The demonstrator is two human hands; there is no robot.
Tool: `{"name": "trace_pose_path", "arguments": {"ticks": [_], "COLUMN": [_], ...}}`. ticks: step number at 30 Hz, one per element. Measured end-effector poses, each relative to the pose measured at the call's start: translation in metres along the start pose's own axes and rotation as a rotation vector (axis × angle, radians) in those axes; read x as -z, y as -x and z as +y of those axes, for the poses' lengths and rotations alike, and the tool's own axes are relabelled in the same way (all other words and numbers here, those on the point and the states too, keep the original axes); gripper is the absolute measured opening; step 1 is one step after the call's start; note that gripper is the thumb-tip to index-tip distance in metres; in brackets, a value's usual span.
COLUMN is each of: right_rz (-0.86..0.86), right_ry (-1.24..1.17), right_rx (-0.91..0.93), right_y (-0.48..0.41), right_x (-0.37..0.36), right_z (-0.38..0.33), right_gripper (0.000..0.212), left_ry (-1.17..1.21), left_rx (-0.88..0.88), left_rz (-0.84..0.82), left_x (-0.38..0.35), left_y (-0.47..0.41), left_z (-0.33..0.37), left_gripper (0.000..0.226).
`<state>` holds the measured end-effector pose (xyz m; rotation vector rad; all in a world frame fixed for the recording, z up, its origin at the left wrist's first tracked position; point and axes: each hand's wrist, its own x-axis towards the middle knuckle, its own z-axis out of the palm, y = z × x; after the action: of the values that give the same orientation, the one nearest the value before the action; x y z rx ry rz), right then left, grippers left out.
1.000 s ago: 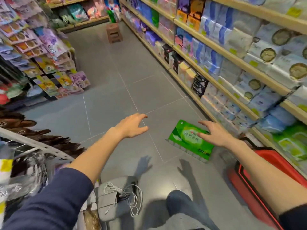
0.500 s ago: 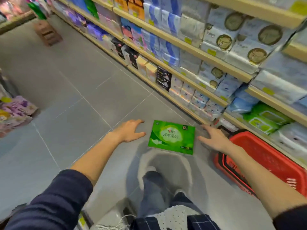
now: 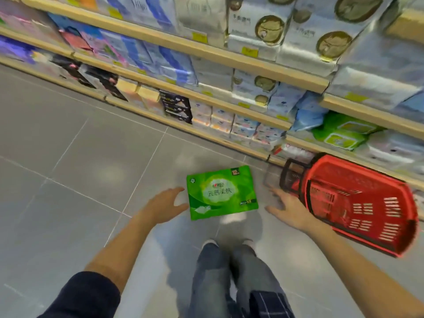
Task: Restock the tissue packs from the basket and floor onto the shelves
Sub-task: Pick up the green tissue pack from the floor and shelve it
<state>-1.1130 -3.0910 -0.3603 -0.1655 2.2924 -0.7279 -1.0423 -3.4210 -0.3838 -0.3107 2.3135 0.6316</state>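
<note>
Tissue pack (image 3: 221,192), green and printed side up, lies between your two hands; whether it rests on the floor (image 3: 68,157) or hangs just above it is hard to tell. Your left hand (image 3: 164,206) is just beside its left edge, fingers spread wide, holding nothing. Your right hand (image 3: 288,208), smeared by blur, is also spread wide and empty, and it covers part of the tipped red basket (image 3: 367,207). The shelves (image 3: 252,63) behind are blurred, their top cut off.
</note>
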Motion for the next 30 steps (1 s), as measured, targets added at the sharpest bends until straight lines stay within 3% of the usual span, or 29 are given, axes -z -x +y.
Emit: {"name": "trace_pose_path", "arguments": {"ticks": [3, 6, 14, 17, 24, 30], "right_rz": [-0.016, -0.032, -0.050, -0.061, -0.131, -0.090], "right_ry": [-0.042, -0.069, 0.025, 0.073, 0.016, -0.119], "right_rx": [-0.051, -0.094, -0.139, -0.151, -0.126, -0.121], "right_y": [-0.064, -0.137, -0.326, -0.378, -0.429, -0.432], "right_x": [-0.041, -0.096, -0.212, -0.238, -0.273, -0.283], "right_z": [0.036, 0.088, 0.236, 0.279, 0.339, 0.346], "right_gripper": [0.054, 0.064, 0.085, 0.102, 0.131, 0.137], "left_ry": [0.037, 0.039, 0.183, 0.219, 0.492, 0.688], "left_rx": [0.054, 0.069, 0.181, 0.182, 0.119, 0.077], "left_rz": [-0.065, -0.120, -0.030, 0.057, 0.141, 0.220], "left_x": [-0.048, -0.108, -0.262, -0.302, -0.356, -0.368], "left_y": [-0.066, -0.138, -0.317, -0.364, -0.418, -0.427], "left_z": [-0.032, -0.068, -0.161, -0.185, -0.215, -0.223], "left_gripper": [0.070, 0.079, 0.088, 0.095, 0.121, 0.122]}}
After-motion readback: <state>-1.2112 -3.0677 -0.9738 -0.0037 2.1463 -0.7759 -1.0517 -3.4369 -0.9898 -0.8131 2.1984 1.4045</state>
